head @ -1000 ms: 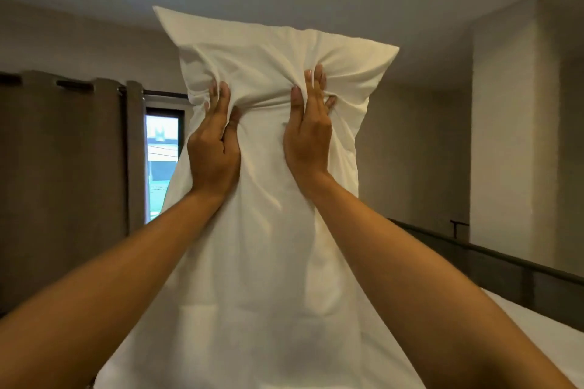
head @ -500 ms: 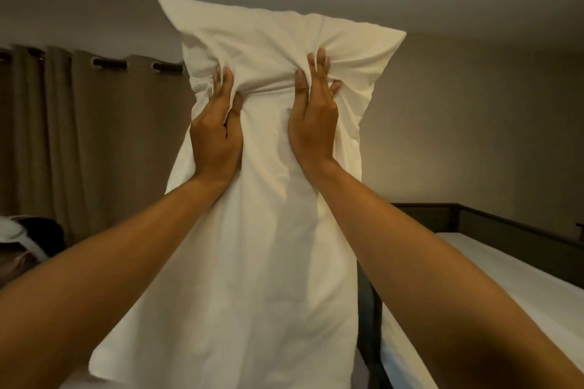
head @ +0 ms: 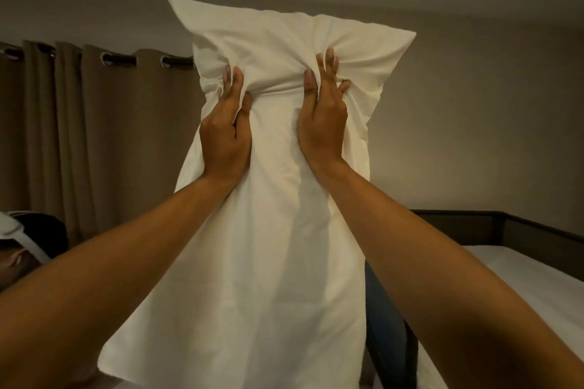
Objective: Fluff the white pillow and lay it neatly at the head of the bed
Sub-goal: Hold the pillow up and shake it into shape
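I hold the white pillow (head: pixel 278 230) upright in the air in front of me, its long side vertical. The stuffing sits bunched in the top part, and the lower case hangs loose and flat. My left hand (head: pixel 226 133) grips a fold of fabric just below the bulge, on the left. My right hand (head: pixel 322 117) grips the same gathered band on the right, fingers pressed into the cloth. The bed (head: pixel 518 290), with a white sheet, lies low at the right, partly hidden by my right arm.
Brown curtains (head: pixel 94 142) on a dark rod hang at the left. Another person's head with a white strap (head: pixel 19 246) shows at the left edge. A dark bed frame rail (head: pixel 505 224) runs along the beige wall behind the mattress.
The view has swung left: the window and white pillar are gone, and the curtains and bed corner came into view. Both hands keep the same grip on the pillow, now slightly lower in view.
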